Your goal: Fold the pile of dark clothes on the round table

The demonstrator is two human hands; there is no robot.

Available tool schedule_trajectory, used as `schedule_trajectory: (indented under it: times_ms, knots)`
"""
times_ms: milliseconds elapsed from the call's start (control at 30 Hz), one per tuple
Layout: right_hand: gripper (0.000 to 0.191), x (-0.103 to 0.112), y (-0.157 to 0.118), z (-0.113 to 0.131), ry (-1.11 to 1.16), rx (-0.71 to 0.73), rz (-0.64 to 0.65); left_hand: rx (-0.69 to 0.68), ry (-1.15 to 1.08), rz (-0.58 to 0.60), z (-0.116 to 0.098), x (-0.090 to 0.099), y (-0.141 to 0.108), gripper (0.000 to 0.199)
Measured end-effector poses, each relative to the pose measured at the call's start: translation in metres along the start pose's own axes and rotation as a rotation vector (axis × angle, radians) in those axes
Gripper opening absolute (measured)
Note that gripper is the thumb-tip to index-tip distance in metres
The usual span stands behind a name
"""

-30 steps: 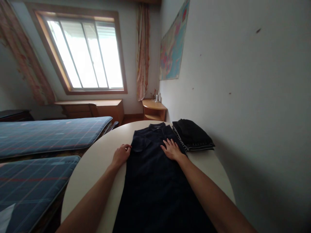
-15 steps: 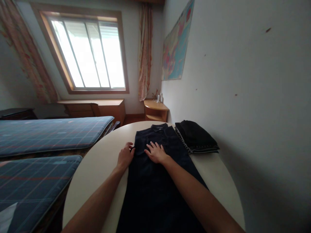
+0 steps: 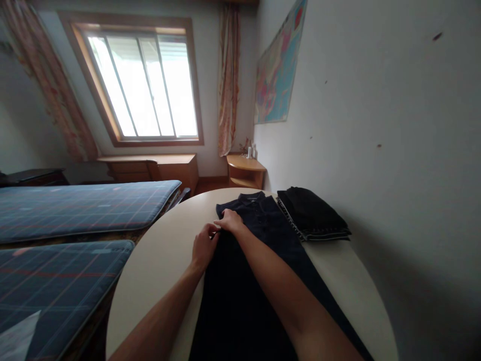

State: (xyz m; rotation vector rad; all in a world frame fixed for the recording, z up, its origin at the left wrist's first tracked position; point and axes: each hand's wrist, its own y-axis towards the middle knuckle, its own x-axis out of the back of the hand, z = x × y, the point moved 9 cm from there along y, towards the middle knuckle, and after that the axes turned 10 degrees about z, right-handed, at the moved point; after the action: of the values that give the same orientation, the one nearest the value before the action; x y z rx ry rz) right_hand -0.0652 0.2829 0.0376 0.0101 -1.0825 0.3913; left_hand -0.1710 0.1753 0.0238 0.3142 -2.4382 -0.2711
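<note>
A dark navy shirt (image 3: 259, 281) with a collar and buttoned front lies spread on the round table, its collar at the far end. My left hand (image 3: 206, 245) is closed on the shirt's left edge, pinching a bit of dark cloth between thumb and fingers. Just beyond it, my right hand (image 3: 230, 220) reaches across the shirt to the same edge. Its fingers are bent and closed on the cloth there, partly hidden behind the back of the hand. The two hands almost touch.
Folded black clothes (image 3: 313, 213) sit in a stack at the right of the cream table (image 3: 165, 250), near the wall. Plaid mattresses (image 3: 90, 208) lie to the left. Beyond stand a desk (image 3: 173, 159) and a corner shelf (image 3: 244, 163) beneath a window.
My right hand has moved left from lying flat on the shirt's chest to its left edge, and its fingers have closed. My left hand stays at that edge. The view has shifted slightly.
</note>
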Motion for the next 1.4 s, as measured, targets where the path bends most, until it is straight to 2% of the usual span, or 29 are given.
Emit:
schedule_trajectory:
  times_ms: [100, 233, 333, 433, 567, 700, 767, 833, 933, 1033, 1133, 1200, 1267, 1400]
  knots:
    - [0.046, -0.001, 0.002, 0.0, 0.004, -0.057, -0.002, -0.009, 0.015, 0.033, -0.005, -0.003, -0.002, 0.003]
    - [0.041, -0.001, 0.004, -0.005, 0.045, -0.052, -0.048, 0.079, 0.119, 0.062, -0.007, -0.002, -0.008, 0.016]
    - [0.043, 0.002, 0.007, -0.017, 0.097, -0.024, -0.082, 0.117, 0.174, 0.084, -0.013, -0.002, -0.013, 0.023]
    - [0.045, 0.012, 0.011, -0.033, 0.15, 0.003, -0.113, 0.092, 0.09, 0.118, -0.024, -0.009, -0.016, 0.025]
    - [0.042, 0.033, 0.011, -0.062, 0.212, 0.028, -0.15, -0.04, -0.124, 0.202, -0.052, -0.031, -0.025, 0.031]
    - [0.038, 0.052, 0.001, -0.098, 0.228, 0.022, -0.168, -0.17, -0.301, 0.402, -0.082, -0.064, -0.044, 0.033]
    - [0.042, 0.059, -0.008, -0.117, 0.217, 0.005, -0.176, -0.226, -0.262, 0.448, -0.092, -0.072, -0.053, 0.032]
    - [0.047, 0.064, -0.022, -0.131, 0.193, -0.001, -0.19, -0.327, -0.124, 0.433, -0.099, -0.074, -0.059, 0.032]
    - [0.042, 0.067, -0.046, -0.139, 0.137, 0.035, -0.207, -0.425, 0.104, 0.45, -0.101, -0.081, -0.066, 0.041]
    - [0.036, 0.062, -0.068, -0.139, -0.024, 0.071, -0.193, -0.363, 0.264, 0.539, -0.088, -0.096, -0.07, 0.056]
    - [0.055, 0.043, -0.082, -0.143, -0.162, 0.059, -0.096, -0.309, 0.36, 0.615, -0.078, -0.109, -0.074, 0.064]
    - [0.066, 0.025, -0.086, -0.146, -0.169, 0.056, 0.015, -0.309, 0.393, 0.627, -0.075, -0.113, -0.075, 0.067]
    - [0.07, 0.009, -0.087, -0.149, -0.17, 0.045, 0.114, -0.329, 0.413, 0.63, -0.073, -0.115, -0.072, 0.069]
    - [0.074, -0.006, -0.079, -0.149, -0.175, -0.018, 0.177, -0.348, 0.429, 0.653, -0.066, -0.114, -0.057, 0.071]
